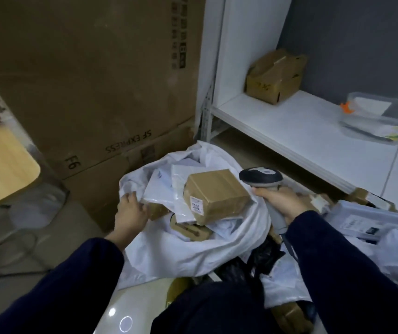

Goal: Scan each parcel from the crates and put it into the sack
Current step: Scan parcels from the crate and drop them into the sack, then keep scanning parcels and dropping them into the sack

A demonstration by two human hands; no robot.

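Dark sleeves nearest the lens, both reaching forward. Right hand [282,202] wrapped round the grip of the scanner [260,175], head aimed left over the sack [181,251]. Left hand [130,210] on the sack's far-left rim; pinching or only resting, cannot tell. Cardboard parcel [217,194] lies on top in the sack mouth, between the hands. Crate [361,220] with unscanned parcels sits right of the right hand. Judgement: the free left hand is farther from it and must cross over the sack.
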